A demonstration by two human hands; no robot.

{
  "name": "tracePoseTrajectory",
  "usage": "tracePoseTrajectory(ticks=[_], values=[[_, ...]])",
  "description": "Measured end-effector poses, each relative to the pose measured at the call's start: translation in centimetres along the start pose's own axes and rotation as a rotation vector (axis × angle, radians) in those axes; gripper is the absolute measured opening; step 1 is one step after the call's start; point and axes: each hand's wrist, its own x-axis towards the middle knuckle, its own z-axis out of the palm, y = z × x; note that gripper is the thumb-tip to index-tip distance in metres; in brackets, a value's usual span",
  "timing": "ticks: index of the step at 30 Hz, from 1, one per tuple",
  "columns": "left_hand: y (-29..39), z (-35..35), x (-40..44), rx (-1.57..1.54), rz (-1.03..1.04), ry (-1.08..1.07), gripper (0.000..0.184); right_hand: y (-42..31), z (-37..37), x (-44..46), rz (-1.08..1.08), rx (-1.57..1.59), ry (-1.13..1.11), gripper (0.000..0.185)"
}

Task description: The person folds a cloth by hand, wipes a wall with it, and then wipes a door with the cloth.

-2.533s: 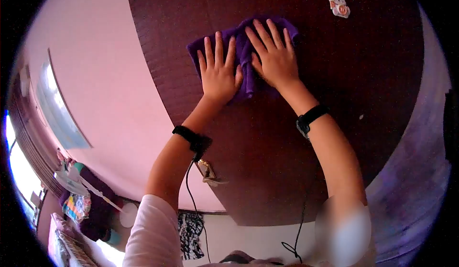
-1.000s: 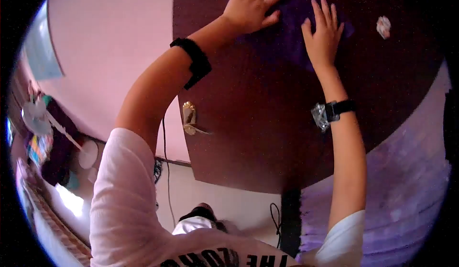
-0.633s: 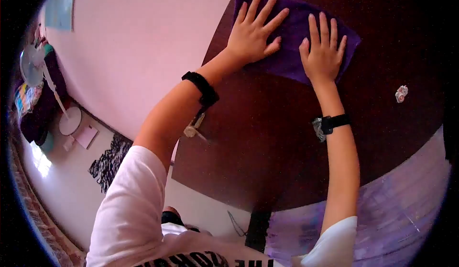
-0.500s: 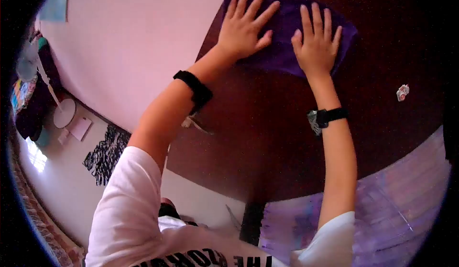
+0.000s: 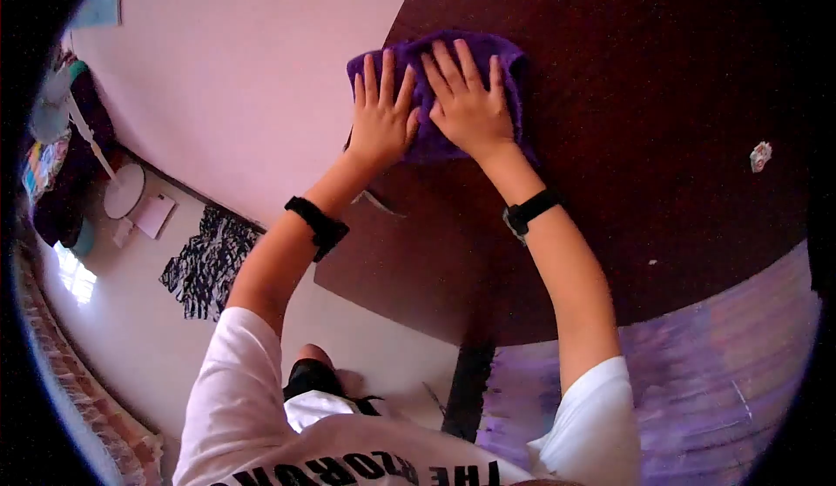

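A purple cloth [image 5: 422, 59] lies against the dark brown door [image 5: 627, 120], near its left edge, with wrinkles between the hands. My left hand [image 5: 381, 124] presses flat on the left part of the cloth, fingers spread. On the cloth's right part rests my right hand [image 5: 475, 111], its fingers also stretched out and apart. Both wrists wear black straps. Part of the door handle [image 5: 379, 203] shows just below my left hand.
A small pale ornament [image 5: 760, 157] is fixed on the door's right side. Purple curtain fabric [image 5: 644, 390] hangs at lower right. A white fan [image 5: 124, 192], a black-and-white patterned cloth [image 5: 209, 264] and a pink wall [image 5: 261, 68] are on the left.
Both hands have moved left and slightly down with the cloth, and have come closer together. The cloth, spread fairly flat before, is now bunched and reaches past the door's left edge.
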Motion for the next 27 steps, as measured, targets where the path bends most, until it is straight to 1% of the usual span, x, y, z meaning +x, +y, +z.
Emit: tracePoseTrajectory(ticks=[2,4,6,7,8,10,11,12,14,16,18,19,20,22,24,25,26,27], values=[[-0.3,0.0,-2.4,-0.013,-0.062,-0.095,0.056,-1.8,0.7,-0.5,-0.085,-0.041,-0.013,0.051],[-0.9,0.2,-4.8,0.002,-0.053,-0.116,0.055,-3.7,1.6,-1.5,-0.101,0.028,-0.033,0.05],[-1.7,0.5,-7.2,-0.071,-0.081,-0.21,0.056,-5.3,2.7,-2.5,-0.192,-0.012,-0.016,0.049],[-1.8,0.4,-8.0,-0.137,-0.13,-0.242,0.059,-6.0,3.2,-3.0,-0.22,-0.029,-0.02,0.048],[-1.8,0.5,-8.5,-0.113,-0.116,-0.248,0.059,-6.7,3.7,-3.3,-0.203,-0.018,-0.002,0.048],[-2.0,-0.2,-8.7,-0.124,-0.166,-0.279,0.062,-7.9,4.1,-3.0,-0.118,0.042,0.047,0.048],[-1.9,-0.6,-8.7,-0.128,-0.149,-0.281,0.063,-7.6,4.0,-3.0,-0.151,0.139,0.035,0.049],[-1.3,-0.6,-8.6,-0.124,-0.107,-0.293,0.063,-7.0,3.8,-3.2,-0.108,0.131,0.041,0.049],[-0.5,-0.7,-8.4,0.037,-0.068,-0.368,0.065,-5.8,3.3,-3.6,-0.145,0.265,0.034,0.051],[-0.1,-1.7,-6.7,0.047,-0.026,-0.411,0.064,-4.3,2.4,-3.3,-0.11,0.216,0.07,0.051],[0.6,-2.1,-4.1,0.064,0.067,-0.362,0.063,-1.4,1.0,-3.1,-0.087,0.277,0.027,0.05],[1.5,-2.1,-2.5,-0.054,0.076,-0.222,0.058,0.3,0.0,-2.9,-0.061,0.266,0.03,0.051],[2.2,-1.7,-0.7,-0.083,0.067,-0.191,0.057,2.1,-0.9,-2.6,-0.036,0.263,-0.001,0.054],[4.6,-2.6,3.6,-0.096,0.128,-0.141,0.055,5.9,-3.7,-2.6,0.051,0.274,-0.002,0.058],[6.9,-3.5,7.8,-0.135,0.202,-0.101,0.052,9.8,-5.2,-3.3,0.131,0.205,0.049,0.06],[8.0,-3.6,9.9,-0.162,0.235,-0.044,0.049,11.7,-6.0,-3.7,0.169,0.149,0.066,0.059],[9.3,-3.7,11.6,-0.138,0.283,0.013,0.048,13.3,-6.8,-4.5,0.192,0.125,0.065,0.059],[10.9,-4.1,12.9,-0.096,0.312,0.028,0.049,14.8,-7.6,-5.6,0.236,0.063,0.116,0.059]])
